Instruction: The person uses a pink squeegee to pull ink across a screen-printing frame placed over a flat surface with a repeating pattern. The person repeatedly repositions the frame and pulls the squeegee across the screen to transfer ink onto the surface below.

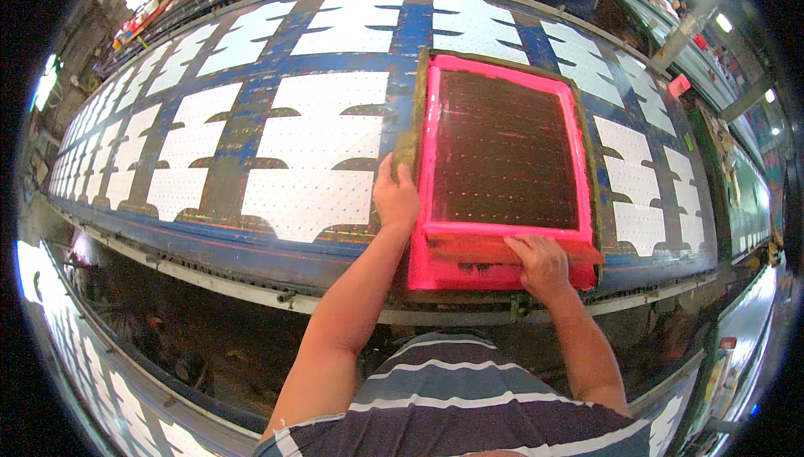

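Observation:
A pink-framed printing screen with dark mesh lies flat on the long blue table, over one of the white fabric pieces. My left hand grips the screen's left wooden edge near its lower corner. My right hand presses on a wooden squeegee lying across the near end of the screen, smeared with pink ink.
Rows of white dotted fabric pieces cover the blue table to the left, behind and right of the screen. A metal rail runs along the near table edge. Another table with white pieces runs at lower left. A pink object lies far right.

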### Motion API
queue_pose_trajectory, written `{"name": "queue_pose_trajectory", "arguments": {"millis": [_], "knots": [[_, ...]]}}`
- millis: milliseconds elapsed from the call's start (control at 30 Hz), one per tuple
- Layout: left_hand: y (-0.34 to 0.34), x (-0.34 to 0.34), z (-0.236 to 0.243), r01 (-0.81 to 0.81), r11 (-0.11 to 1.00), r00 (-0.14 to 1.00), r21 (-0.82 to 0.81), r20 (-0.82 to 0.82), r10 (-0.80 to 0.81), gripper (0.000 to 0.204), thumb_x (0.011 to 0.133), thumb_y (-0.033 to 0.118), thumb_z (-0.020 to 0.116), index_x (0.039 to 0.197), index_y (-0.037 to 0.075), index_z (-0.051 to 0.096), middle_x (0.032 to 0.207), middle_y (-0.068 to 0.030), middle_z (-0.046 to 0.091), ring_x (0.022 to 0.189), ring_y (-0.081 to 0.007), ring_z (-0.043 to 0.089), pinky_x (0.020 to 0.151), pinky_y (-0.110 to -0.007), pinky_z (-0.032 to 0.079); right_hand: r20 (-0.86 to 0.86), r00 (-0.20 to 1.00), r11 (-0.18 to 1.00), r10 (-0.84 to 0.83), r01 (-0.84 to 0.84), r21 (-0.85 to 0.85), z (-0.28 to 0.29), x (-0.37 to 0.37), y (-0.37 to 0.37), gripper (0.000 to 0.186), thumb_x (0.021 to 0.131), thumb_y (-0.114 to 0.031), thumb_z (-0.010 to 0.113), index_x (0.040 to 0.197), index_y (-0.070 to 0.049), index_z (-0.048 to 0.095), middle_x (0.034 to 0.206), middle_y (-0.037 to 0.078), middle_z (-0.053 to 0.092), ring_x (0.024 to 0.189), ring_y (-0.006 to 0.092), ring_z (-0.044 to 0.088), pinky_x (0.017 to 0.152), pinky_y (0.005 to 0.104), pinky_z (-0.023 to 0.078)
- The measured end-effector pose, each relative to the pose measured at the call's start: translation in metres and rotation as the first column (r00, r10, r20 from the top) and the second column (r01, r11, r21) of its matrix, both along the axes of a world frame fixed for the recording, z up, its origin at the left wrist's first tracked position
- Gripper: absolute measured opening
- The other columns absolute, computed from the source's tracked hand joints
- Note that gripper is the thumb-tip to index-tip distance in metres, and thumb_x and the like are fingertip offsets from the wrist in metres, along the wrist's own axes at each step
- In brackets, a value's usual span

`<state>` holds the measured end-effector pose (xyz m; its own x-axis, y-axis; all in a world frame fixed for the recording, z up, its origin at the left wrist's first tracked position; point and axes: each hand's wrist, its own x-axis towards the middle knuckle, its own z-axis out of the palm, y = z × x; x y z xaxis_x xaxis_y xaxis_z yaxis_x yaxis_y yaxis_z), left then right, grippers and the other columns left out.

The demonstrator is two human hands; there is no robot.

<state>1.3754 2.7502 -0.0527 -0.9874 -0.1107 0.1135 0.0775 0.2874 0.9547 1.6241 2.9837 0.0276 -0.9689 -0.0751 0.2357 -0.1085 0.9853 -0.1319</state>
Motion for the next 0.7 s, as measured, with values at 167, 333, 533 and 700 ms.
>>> {"name": "queue_pose_trajectory", "arguments": {"millis": [167, 333, 533, 700], "knots": [[-0.002, -0.001, 0.001, 0.032, 0.999, 0.999, 0.01, -0.014, -0.031, 0.045, 0.112, 0.019, 0.063, 0.15, -0.004, 0.064, 0.144, -0.0254, 0.073, 0.135, -0.0392, 0.069, 0.119, -0.045, 0.051, -0.046, 0.999, 0.999, 0.027, -0.025, 0.03, -0.01, -0.088, 0.051, 0.049, 0.083, -0.002, 0.072, 0.13, -0.013, 0.079, 0.117, 0.014, 0.077, 0.11, 0.038, 0.075, 0.098, 0.0515, 0.061], [-0.003, 0.002, 0.011, 0.042, 0.999, 0.999, -0.01, 0.021, -0.042, 0.044, 0.114, 0.017, 0.061, 0.151, -0.007, 0.064, 0.148, -0.026, 0.071, 0.138, -0.0354, 0.067, 0.12, -0.043, 0.049, -0.099, 0.995, 0.998, 0.033, -0.028, 0.054, -0.025, -0.191, 0.114, 0.045, 0.085, -0.003, 0.072, 0.129, -0.013, 0.077, 0.119, 0.018, 0.077, 0.111, 0.0402, 0.075, 0.097, 0.0533, 0.061], [0.003, 0.006, 0.02, 0.027, 1.0, 0.999, 0.013, 0.022, -0.027, 0.042, 0.115, 0.015, 0.059, 0.151, -0.007, 0.065, 0.143, -0.0221, 0.074, 0.132, -0.0305, 0.069, 0.118, -0.041, 0.05, -0.122, 0.992, 0.993, 0.022, -0.008, 0.114, -0.04, -0.313, 0.181, 0.038, 0.089, -0.004, 0.07, 0.124, -0.015, 0.079, 0.115, 0.018, 0.076, 0.107, 0.0401, 0.077, 0.093, 0.0546, 0.062], [0.003, 0.007, 0.021, 0.018, 0.998, 0.999, -0.065, 0.031, -0.016, 0.043, 0.119, 0.019, 0.058, 0.155, -0.006, 0.062, 0.144, -0.0149, 0.072, 0.131, -0.0219, 0.067, 0.118, -0.037, 0.05, -0.048, 0.999, 0.999, -0.024, 0.026, 0.043, -0.026, -0.387, 0.218, 0.037, 0.091, -0.005, 0.069, 0.123, -0.017, 0.082, 0.114, 0.018, 0.082, 0.108, 0.039, 0.081, 0.091, 0.0559, 0.064]]}}
